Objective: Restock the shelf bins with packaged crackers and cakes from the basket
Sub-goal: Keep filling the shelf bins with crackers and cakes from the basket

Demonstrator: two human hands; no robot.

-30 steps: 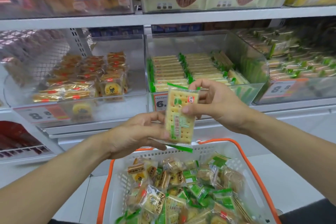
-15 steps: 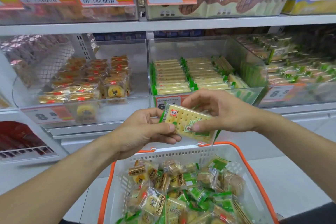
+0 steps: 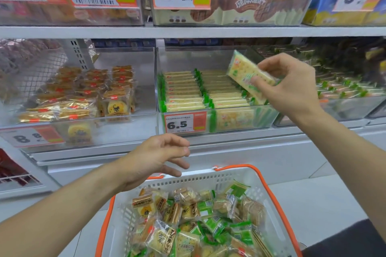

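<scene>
My right hand pinches a green-and-yellow cracker packet, tilted, above the right part of the clear middle bin. That bin holds neat rows of the same crackers. Empty and with its fingers loosely spread, my left hand hovers over the far rim of the white basket. Several mixed cracker and cake packets fill the basket below.
A clear bin at the left holds golden cake packets. At the right, another bin is full of green-wrapped snacks. An upper shelf with price tags runs across above. The basket has orange handles.
My left hand let go of the cracker packet and dropped toward the basket. With the packet, my right hand rose and moved right, over the middle bin.
</scene>
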